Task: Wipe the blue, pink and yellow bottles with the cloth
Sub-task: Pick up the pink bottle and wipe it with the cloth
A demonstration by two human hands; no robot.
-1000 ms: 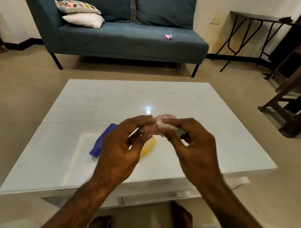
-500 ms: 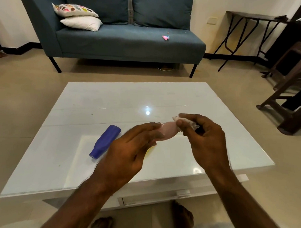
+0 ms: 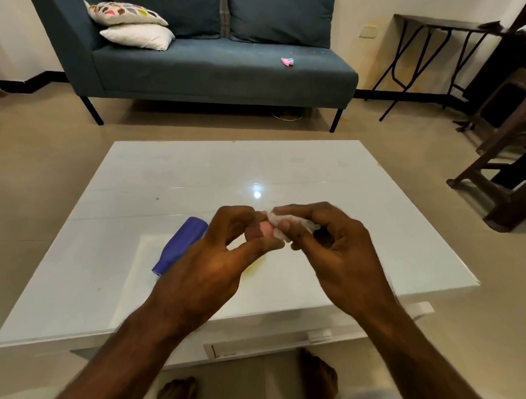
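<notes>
Pinching the small pink plastic bottle [image 3: 262, 229] above the glossy white table [image 3: 359, 232], the left hand [image 3: 215, 257] is closing only its fingertips on it while the right hand [image 3: 331, 249], curled around the crumpled white cloth [image 3: 280, 226], is rubbing its end. Such a light grip is risking a slip onto the table. The blue bottle [image 3: 181, 244] is lying close beside the left hand, and only a yellow trace is showing beneath it.
</notes>
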